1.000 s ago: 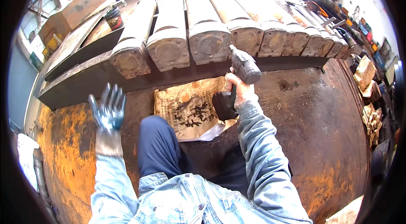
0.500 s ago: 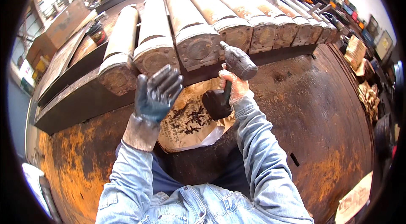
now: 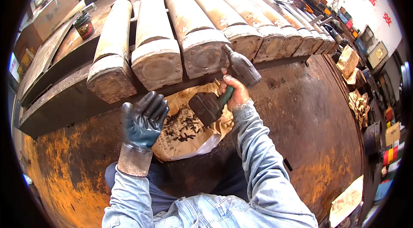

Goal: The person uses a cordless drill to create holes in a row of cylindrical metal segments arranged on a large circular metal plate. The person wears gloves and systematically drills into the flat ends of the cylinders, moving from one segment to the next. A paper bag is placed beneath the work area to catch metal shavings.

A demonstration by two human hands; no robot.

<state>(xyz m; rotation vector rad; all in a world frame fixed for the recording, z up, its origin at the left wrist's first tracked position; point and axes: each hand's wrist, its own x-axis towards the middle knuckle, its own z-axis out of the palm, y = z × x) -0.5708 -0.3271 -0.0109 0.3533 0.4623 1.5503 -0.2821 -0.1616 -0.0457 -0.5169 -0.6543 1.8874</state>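
Note:
My right hand [image 3: 237,92], without the dark glove, is closed round the handle of a dark cordless impact wrench [image 3: 244,69]. The wrench's nose points up and away, toward the flanged ends of the metal cylinders [image 3: 205,58]; I cannot tell whether it touches one. Its battery base hangs to the left, over a brown paper sack [image 3: 183,147]. Several small dark bolts [image 3: 187,127] lie scattered on that sack. My left hand [image 3: 145,122], in a dark coated glove, is raised beside the sack with its fingers apart and slightly bent; nothing shows in it.
Several cylinders lie side by side on a dark steel beam [image 3: 64,111]. A small dark bucket [image 3: 84,26] stands behind, at left. A short black rod [image 3: 288,164] lies on the rusty steel plate [image 3: 318,142]. Crumpled paper [image 3: 358,105] and cardboard [image 3: 346,202] are at right.
The view has shifted, and the cylinders appear larger. The wrench has tilted, its battery base swinging left over the bolts. My left hand has come lower, away from the cylinder ends.

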